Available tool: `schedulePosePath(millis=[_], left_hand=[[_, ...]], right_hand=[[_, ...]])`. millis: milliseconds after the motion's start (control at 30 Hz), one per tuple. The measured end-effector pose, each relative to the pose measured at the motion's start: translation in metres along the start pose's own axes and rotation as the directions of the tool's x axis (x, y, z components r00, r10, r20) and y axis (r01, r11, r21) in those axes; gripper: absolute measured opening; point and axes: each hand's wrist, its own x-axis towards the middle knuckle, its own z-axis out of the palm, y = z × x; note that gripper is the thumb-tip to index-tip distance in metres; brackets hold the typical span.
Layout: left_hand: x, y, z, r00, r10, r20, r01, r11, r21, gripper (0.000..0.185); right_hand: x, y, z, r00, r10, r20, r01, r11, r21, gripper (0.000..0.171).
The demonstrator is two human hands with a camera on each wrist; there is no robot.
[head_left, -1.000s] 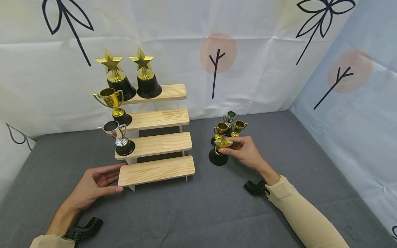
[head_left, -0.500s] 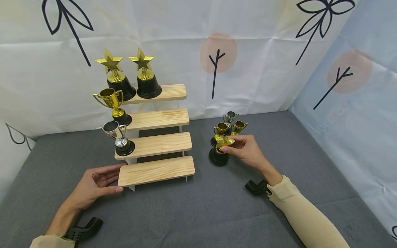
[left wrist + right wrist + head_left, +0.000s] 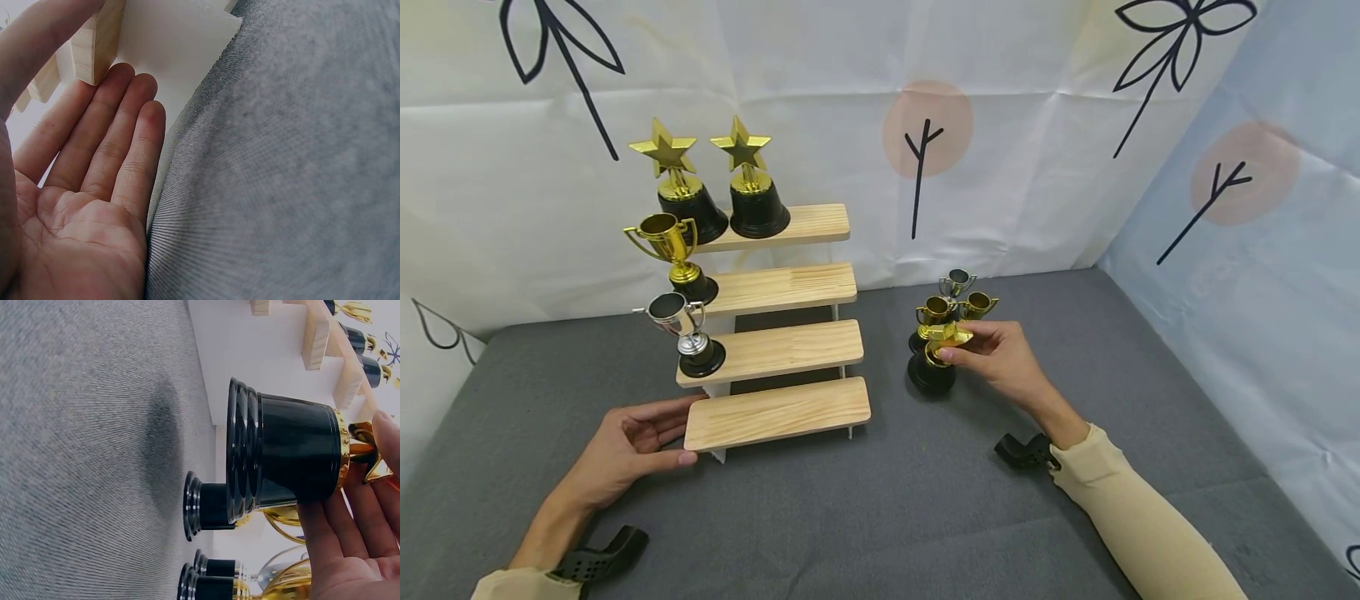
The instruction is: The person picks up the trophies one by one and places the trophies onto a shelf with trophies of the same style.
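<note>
Between thumb and fingers, my right hand (image 3: 1000, 360) holds a gold star trophy (image 3: 932, 373) by its upper part. In the right wrist view its black base (image 3: 290, 450) hangs just above the cloth, over a shadow. Close behind it stand two gold cup trophies (image 3: 935, 310) and a silver cup trophy (image 3: 957, 283). My left hand (image 3: 625, 450) rests at the left end of the lowest step of a wooden display stand (image 3: 778, 414). In the left wrist view its fingers (image 3: 134, 140) lie nearly straight, with fingertips by the step's end (image 3: 97, 47).
Two star trophies (image 3: 759, 208) stand on the stand's top step. A gold cup (image 3: 664, 237) is on the second step, a silver cup (image 3: 677, 317) on the third, both at the left end. Grey cloth (image 3: 880, 517) covers the table; a printed white backdrop (image 3: 820, 100) hangs behind.
The star trophy in my right hand has shifted slightly right and up, the hand moving with it. My left hand and the display stand have not moved.
</note>
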Motion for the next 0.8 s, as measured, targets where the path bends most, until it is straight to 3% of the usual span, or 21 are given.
schedulePosePath(millis=[800], left_hand=[[0.000,0.001,0.001,1.000,-0.007,-0.003,0.007,1.000,0.003,0.066]], right_hand=[[0.006,-0.021,-0.004,0.997,-0.074,-0.023,0.074,0.997,0.001,0.033]])
